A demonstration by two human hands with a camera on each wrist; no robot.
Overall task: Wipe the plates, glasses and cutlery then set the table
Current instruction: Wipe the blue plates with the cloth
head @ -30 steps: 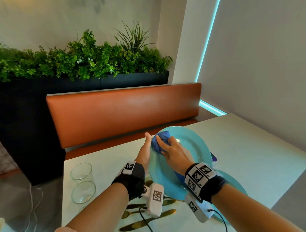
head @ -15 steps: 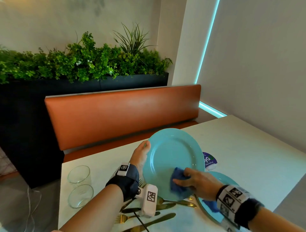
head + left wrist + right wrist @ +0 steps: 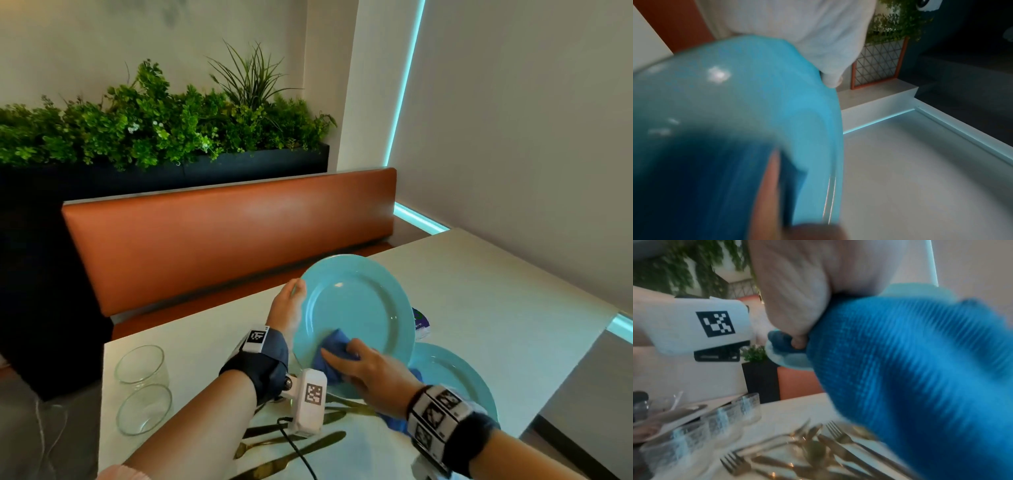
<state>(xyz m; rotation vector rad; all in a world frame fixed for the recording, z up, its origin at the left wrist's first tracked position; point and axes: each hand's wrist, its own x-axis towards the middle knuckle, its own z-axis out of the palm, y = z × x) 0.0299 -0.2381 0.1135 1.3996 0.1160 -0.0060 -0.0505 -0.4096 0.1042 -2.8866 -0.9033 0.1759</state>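
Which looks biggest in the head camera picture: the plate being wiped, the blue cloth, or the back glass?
1. The plate being wiped
2. The back glass
3. The blue cloth, though the right hand hides part of it, so unsure.

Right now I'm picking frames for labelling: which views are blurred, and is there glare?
Head view is sharp, with small highlights on the plate; left wrist view is blurred up close, glare spots on the plate; right wrist view is motion-smeared over the cloth and cutlery.

The raised plate (image 3: 359, 301) looks like glossy, smooth glazed ceramic. The blue cloth (image 3: 920, 369) shows a ribbed woven texture. The cutlery (image 3: 807, 456) is shiny gold-toned metal, the glasses (image 3: 142, 368) clear, the tabletop (image 3: 496, 308) smooth and matt.
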